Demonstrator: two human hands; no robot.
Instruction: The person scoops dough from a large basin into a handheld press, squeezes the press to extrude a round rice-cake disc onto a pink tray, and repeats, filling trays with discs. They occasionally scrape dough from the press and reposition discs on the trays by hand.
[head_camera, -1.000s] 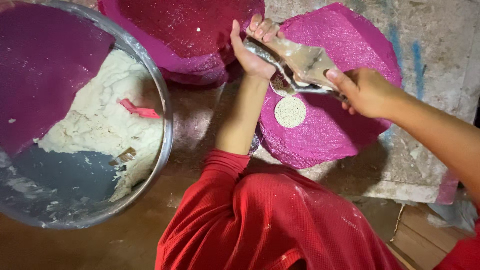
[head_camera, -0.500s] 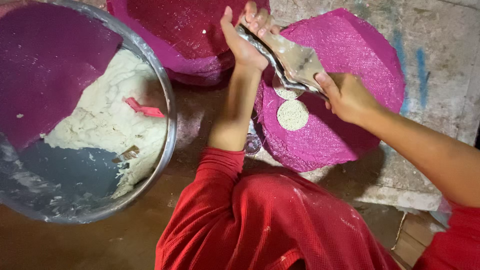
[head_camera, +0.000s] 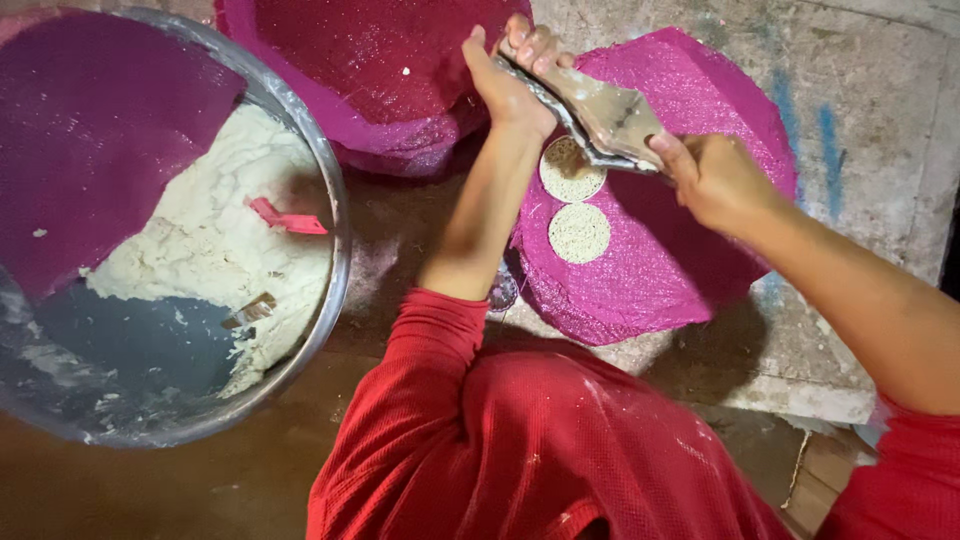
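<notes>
L hand (head_camera: 505, 75) & R hand (head_camera: 715, 175) clamp opposite ends of metal press (head_camera: 600, 115) over pink mat (head_camera: 690, 260) w/ two discs (head_camera: 578, 232); press prob. stiff, floury-slick—grip ends.

magenta mesh mat (head_camera: 690, 270), speckled cream discs (head_camera: 579, 232)

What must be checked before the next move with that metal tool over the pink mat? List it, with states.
1. Left hand and right hand both grip the metal tool: ok.
2. Lower disc lies flat on the pink mesh mat, clear of the tool: ok.
3. Upper disc free of the tool: cannot tell, the tool covers its edge.
4. Bare mat beside the discs: ok.
5. Dough left in the metal basin: ok.
</notes>
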